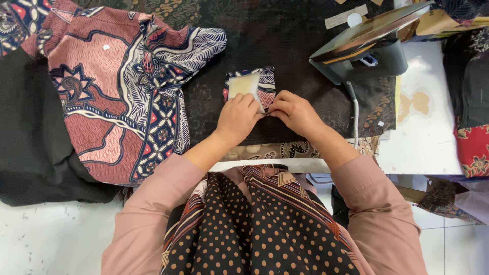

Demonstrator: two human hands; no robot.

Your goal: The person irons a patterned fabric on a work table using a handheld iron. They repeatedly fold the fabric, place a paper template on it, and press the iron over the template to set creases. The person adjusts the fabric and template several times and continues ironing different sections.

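Note:
A small patterned fabric piece (pixel 266 81) lies on the dark work surface (pixel 285 46), with a cream rectangular card (pixel 243 84) on top of it. My left hand (pixel 237 118) presses on the card's near edge and the cloth beneath. My right hand (pixel 295 112) pinches the cloth's right near corner, fingertips meeting those of the left hand. Both wrists wear dusty pink sleeves.
A large pink, navy and white patterned garment (pixel 117 86) spreads at the left over black cloth (pixel 30 142). A clothes iron (pixel 364 48) rests on its stand at the upper right, cord (pixel 355 114) trailing down. More patterned fabric (pixel 473 147) lies at the right edge.

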